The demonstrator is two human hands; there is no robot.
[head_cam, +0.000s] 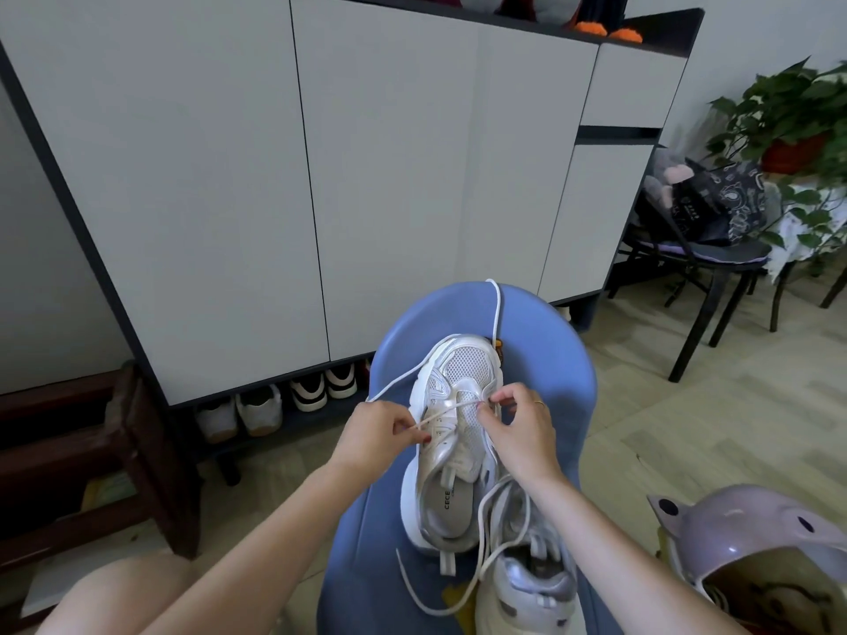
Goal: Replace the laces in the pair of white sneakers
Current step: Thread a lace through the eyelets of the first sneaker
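A white sneaker [458,387] lies toe-away on a blue seat [541,359]. A white lace [451,407] crosses its lowest eyelets near the toe. My left hand [376,433] pinches the lace on the shoe's left side; its free end runs up and left across the seat. My right hand [518,423] pinches the lace at the right eyelets, and that end trails up over the seat's far rim. The second sneaker [527,584] stands close to me, under my right forearm. A loose lace [481,533] loops over its opening and onto the seat.
A grey shoe cabinet [321,176] rises behind the seat, with shoes [284,401] in its bottom gap. A dark wooden bench [91,451] stands at left. A lilac helmet [751,543] lies at lower right. A black chair with bags [706,231] and plants [788,112] stand at far right.
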